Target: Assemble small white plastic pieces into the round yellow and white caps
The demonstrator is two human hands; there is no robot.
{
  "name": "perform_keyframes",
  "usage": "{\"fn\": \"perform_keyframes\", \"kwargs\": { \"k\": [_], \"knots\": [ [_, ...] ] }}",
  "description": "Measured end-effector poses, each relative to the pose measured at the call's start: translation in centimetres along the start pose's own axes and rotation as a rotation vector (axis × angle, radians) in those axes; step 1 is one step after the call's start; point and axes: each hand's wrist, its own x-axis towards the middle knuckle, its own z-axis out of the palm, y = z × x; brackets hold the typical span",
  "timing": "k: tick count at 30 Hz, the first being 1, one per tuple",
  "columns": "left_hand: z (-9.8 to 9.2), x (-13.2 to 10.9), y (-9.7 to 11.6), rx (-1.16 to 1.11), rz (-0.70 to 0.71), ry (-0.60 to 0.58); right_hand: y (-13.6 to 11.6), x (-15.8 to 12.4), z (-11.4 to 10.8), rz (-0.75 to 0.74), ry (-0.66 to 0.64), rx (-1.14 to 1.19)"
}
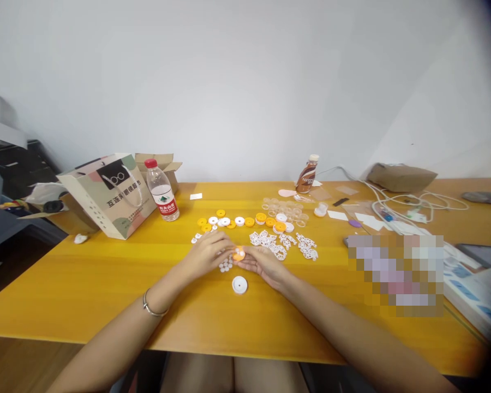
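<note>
Between my two hands is a small orange round disc (239, 256) with a white piece on its face, raised just above the table. My right hand (265, 265) grips it from the right, thumb on top and fingers beneath. The fingers of my left hand (213, 251) close on its left edge. Just in front of my hands lies a white round disc (239, 285) with a rim and a centre hole. Small white round pieces (225, 266) lie under my left fingers, partly hidden. White lacy cut-out pieces (278, 248) are spread beyond my right hand.
Orange and white discs (249, 222) form a row beyond my hands, with clear rings (286, 209) behind. A water bottle (162, 194) and paper bag (112, 199) stand left. A brown drink bottle (306, 176), white cables (393, 202) and a blurred-out item (396, 275) are right.
</note>
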Motion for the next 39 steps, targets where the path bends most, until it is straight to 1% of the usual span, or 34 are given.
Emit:
{"fn": "perform_keyframes", "kwargs": {
  "k": [3, 6, 13, 19, 25, 32, 39],
  "knots": [
    [0.6, -0.2, -0.8, 0.054, 0.057, -0.029, -0.1, -0.3, 0.3, 0.034, -0.035, -0.073],
    [1.0, -0.5, -1.1, 0.117, 0.133, -0.065, -0.1, -0.5, 0.4, 0.041, -0.048, -0.101],
    [0.6, -0.5, -0.9, 0.271, 0.246, -0.138, 0.2, -0.2, 0.3, 0.015, -0.012, -0.181],
    [0.7, -0.7, -1.3, 0.218, 0.309, -0.052, -0.2, -0.3, 0.2, 0.05, -0.043, -0.161],
    [0.2, -0.7, -1.2, 0.227, 0.365, -0.01, -0.3, -0.4, 0.0, 0.064, -0.08, -0.137],
    [-0.6, -0.5, -0.5, 0.277, 0.367, -0.041, -0.3, -0.2, -0.1, 0.07, -0.048, -0.104],
    [-0.3, -0.5, -0.5, 0.278, 0.325, -0.049, -0.3, -0.1, -0.3, 0.041, -0.028, -0.072]
  ]
}}
